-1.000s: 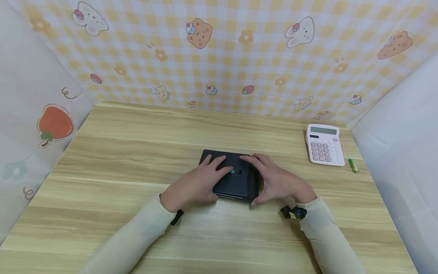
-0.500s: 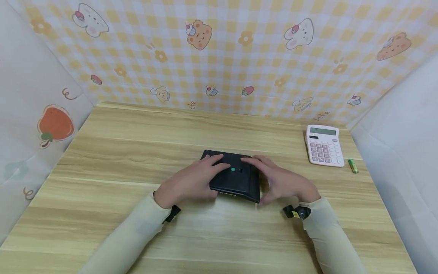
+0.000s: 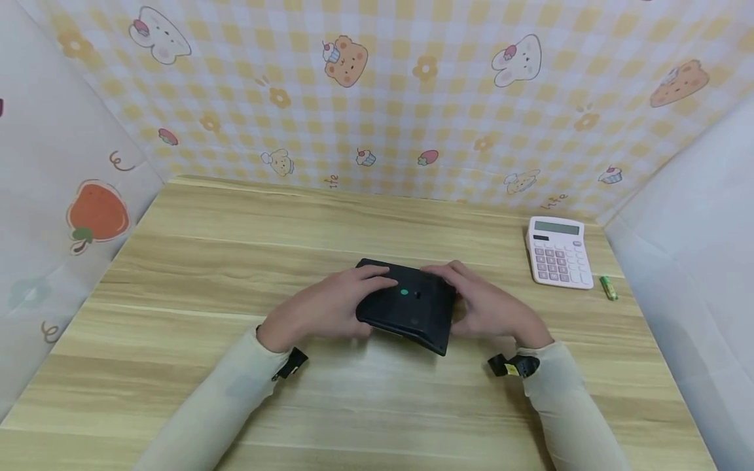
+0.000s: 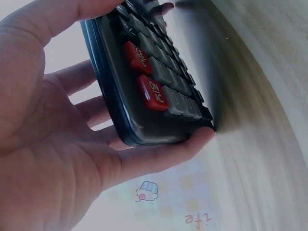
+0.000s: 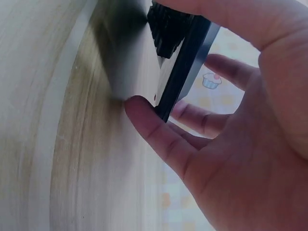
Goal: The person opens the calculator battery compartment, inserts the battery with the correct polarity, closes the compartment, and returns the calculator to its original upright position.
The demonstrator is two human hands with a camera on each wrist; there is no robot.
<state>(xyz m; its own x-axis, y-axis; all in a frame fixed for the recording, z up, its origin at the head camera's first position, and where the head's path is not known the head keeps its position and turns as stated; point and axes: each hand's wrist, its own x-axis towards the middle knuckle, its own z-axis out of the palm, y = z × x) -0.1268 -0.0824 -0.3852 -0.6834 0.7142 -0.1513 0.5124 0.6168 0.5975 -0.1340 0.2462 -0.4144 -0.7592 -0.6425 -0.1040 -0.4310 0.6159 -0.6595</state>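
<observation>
A checked cloth (image 3: pixel 389 124) with cartoon bears, rabbits and cupcakes hangs behind the bench, and a pale sheet (image 3: pixel 35 261) stands at each side, the left one printed with a strawberry. The bench (image 3: pixel 177 301) has a light wood grain. Two cream sleeves (image 3: pixel 212 405) reach in over its near edge.

Both hands hold the black calculator (image 3: pixel 391 313) near the middle of the bench, one at each end. The left hand (image 3: pixel 324 309) grips the left end: its thumb lies along the near side, some fingers lie across the back, and another reaches round the far edge. The right hand (image 3: pixel 491 311) grips the other end in much the same way, one fingertip stretching past the edge toward the wood. The calculator is tilted, its back facing up and its keys turned toward the bench; whether its lower edge touches the wood cannot be told.

Well apart from it, at the far right, the pale calculator (image 3: pixel 558 254) lies face up. A small black device (image 3: pixel 513 366) is strapped at each wrist. The green battery (image 3: pixel 609 288) lies just beside the pale calculator. Two red keys (image 4: pixel 153 92) show among grey ones on the black calculator, and its back bears a green dot (image 3: pixel 404 292).
</observation>
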